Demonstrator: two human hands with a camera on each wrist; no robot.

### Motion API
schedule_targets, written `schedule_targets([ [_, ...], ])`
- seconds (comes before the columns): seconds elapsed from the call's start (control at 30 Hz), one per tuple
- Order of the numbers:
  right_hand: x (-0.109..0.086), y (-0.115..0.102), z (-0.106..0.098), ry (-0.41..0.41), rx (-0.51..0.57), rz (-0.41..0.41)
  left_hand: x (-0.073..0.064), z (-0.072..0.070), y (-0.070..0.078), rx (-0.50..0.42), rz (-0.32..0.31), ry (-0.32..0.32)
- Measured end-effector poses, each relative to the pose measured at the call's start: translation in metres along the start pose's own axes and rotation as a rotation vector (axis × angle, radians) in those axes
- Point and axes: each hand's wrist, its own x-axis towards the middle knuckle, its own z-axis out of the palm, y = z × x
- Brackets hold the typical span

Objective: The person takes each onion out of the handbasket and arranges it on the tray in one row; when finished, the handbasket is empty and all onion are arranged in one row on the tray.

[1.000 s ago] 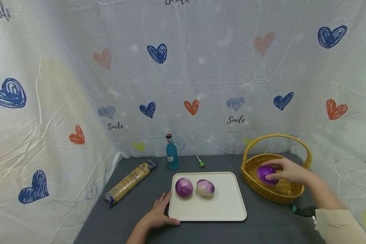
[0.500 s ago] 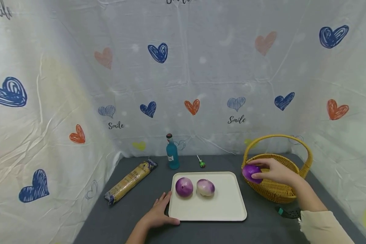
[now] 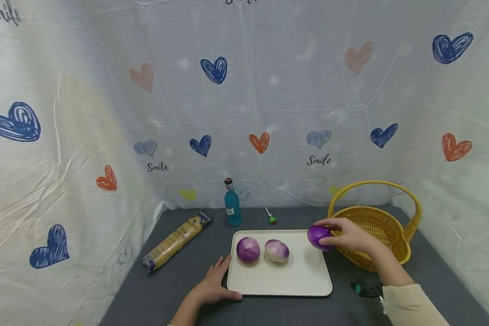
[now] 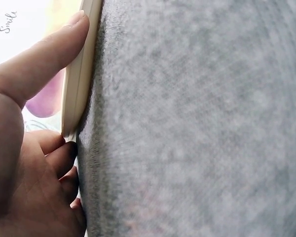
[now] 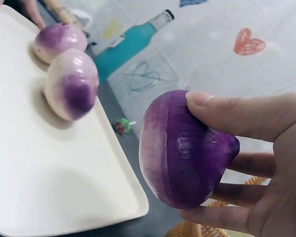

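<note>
In the head view my right hand [image 3: 347, 234] holds a purple onion [image 3: 319, 237] at the right edge of the cream tray [image 3: 281, 283], over the gap beside the basket. The right wrist view shows the thumb on one side of the onion [image 5: 185, 150] and the fingers on the other. On the tray lie two more onions, a purple one [image 3: 248, 250] and a paler one [image 3: 276, 251]. My left hand [image 3: 213, 285] rests against the tray's front left corner, fingers along the left side. The left wrist view has its thumb [image 4: 49, 57] touching the rim.
A yellow wicker basket [image 3: 375, 213] with a tall handle stands at right. Behind the tray are a blue bottle [image 3: 233, 208] and a small lollipop [image 3: 272, 219]. A long noodle-like packet [image 3: 177, 242] lies at left. Heart-printed cloth walls [image 3: 285, 90] surround the grey tabletop [image 3: 146, 299].
My right hand has carried the onion out of the basket and leftward to the tray's right edge. The left hand has kept its place at the tray corner.
</note>
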Motion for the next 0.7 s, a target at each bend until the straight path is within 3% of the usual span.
schedule_targets([
  [0.4,0.013,0.008,0.027,-0.008,0.045,-0.039,0.001,0.0,0.001,0.003,-0.021,0.003],
  [0.7,0.021,0.017,0.047,-0.024,0.045,-0.01,0.0,0.001,0.001,0.022,-0.002,-0.001],
])
